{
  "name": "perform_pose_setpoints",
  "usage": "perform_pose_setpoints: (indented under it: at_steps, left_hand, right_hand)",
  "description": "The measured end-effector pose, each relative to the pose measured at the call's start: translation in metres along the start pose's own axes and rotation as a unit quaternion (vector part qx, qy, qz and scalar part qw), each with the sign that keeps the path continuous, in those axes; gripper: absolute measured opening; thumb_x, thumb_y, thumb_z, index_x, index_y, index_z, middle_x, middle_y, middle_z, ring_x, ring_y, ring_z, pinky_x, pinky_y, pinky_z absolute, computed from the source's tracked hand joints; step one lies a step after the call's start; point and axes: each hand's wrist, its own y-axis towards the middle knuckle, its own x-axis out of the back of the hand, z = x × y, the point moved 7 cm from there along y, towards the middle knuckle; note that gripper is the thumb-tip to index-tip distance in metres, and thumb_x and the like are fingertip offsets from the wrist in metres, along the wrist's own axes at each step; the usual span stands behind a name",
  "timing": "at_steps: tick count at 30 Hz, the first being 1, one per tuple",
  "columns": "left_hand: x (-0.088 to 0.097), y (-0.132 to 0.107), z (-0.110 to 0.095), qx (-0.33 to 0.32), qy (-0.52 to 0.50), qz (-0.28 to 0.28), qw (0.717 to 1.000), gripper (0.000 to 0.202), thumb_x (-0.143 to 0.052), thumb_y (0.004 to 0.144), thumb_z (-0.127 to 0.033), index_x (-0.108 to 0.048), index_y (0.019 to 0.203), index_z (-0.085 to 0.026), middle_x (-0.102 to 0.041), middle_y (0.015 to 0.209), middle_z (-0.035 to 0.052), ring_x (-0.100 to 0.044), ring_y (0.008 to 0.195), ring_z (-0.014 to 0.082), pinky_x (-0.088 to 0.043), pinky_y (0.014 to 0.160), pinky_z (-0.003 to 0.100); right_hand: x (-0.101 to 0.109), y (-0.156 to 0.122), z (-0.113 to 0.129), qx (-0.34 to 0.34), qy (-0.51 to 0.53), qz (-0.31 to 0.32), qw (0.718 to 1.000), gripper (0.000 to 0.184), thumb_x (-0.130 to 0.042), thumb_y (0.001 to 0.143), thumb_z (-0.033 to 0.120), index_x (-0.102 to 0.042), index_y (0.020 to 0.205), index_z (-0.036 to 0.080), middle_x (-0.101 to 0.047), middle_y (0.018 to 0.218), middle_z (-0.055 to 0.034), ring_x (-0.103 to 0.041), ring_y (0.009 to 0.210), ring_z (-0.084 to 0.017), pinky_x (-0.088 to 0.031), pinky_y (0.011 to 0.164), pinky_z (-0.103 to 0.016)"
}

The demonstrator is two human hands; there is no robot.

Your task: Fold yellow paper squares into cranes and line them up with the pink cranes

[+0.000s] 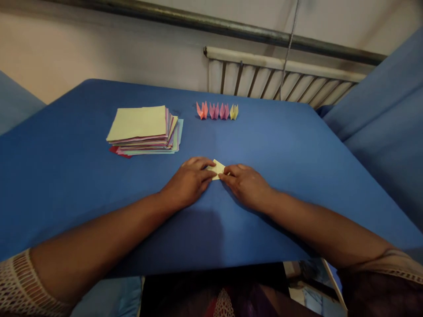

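Note:
A small folded piece of pale yellow paper (217, 168) lies on the blue-covered table (264, 145), between my two hands. My left hand (192, 179) rests at its left side, fingertips closed on the paper's edge. From the right, my right hand (246, 182) pinches the other side with thumb and forefinger. The fingers cover both side corners of the paper; its top point and middle show.
A thick stack of coloured paper (139, 124), yellow on top, sits at the back left. Near the far edge stand several small folded paper figures (213, 111) in orange, pink-purple and yellow. Behind the table are a radiator (264, 66) and a pipe (211, 26); a blue curtain (386, 114) hangs at right.

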Motion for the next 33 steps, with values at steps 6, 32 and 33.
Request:
perform_pose_setpoints:
  at_steps: [6,32,33]
  left_hand:
    - [0.002,-0.012,-0.011,-0.051,0.085,0.088,0.991,0.032,-0.048,0.095,-0.025,-0.068,0.118,-0.019,-0.067,0.127,0.0073,-0.056,0.119,0.0276,-0.041,0.101,0.045]
    - [0.005,-0.012,-0.013,-0.057,0.103,0.115,0.986,0.038,-0.045,0.097,-0.031,-0.061,0.128,-0.016,-0.061,0.135,0.0091,-0.048,0.130,0.0306,-0.036,0.106,0.047]
    - [0.005,-0.011,-0.014,-0.061,0.101,0.109,0.987,0.037,-0.045,0.097,-0.031,-0.062,0.127,-0.015,-0.063,0.132,0.0095,-0.049,0.128,0.0297,-0.037,0.105,0.046]
  right_hand:
    - [0.001,-0.005,0.005,0.010,-0.039,0.007,0.999,0.036,-0.038,0.100,0.020,-0.062,0.127,0.017,-0.063,0.124,-0.0109,-0.055,0.100,-0.025,-0.046,0.083,-0.039]
    - [0.008,-0.008,0.007,0.006,-0.040,0.059,0.997,0.033,-0.040,0.095,0.014,-0.066,0.115,0.012,-0.065,0.118,-0.0134,-0.059,0.097,-0.024,-0.046,0.083,-0.036]
    - [0.008,-0.007,0.005,0.000,-0.036,0.056,0.998,0.032,-0.040,0.095,0.014,-0.066,0.114,0.013,-0.065,0.116,-0.0131,-0.059,0.097,-0.023,-0.046,0.083,-0.036]
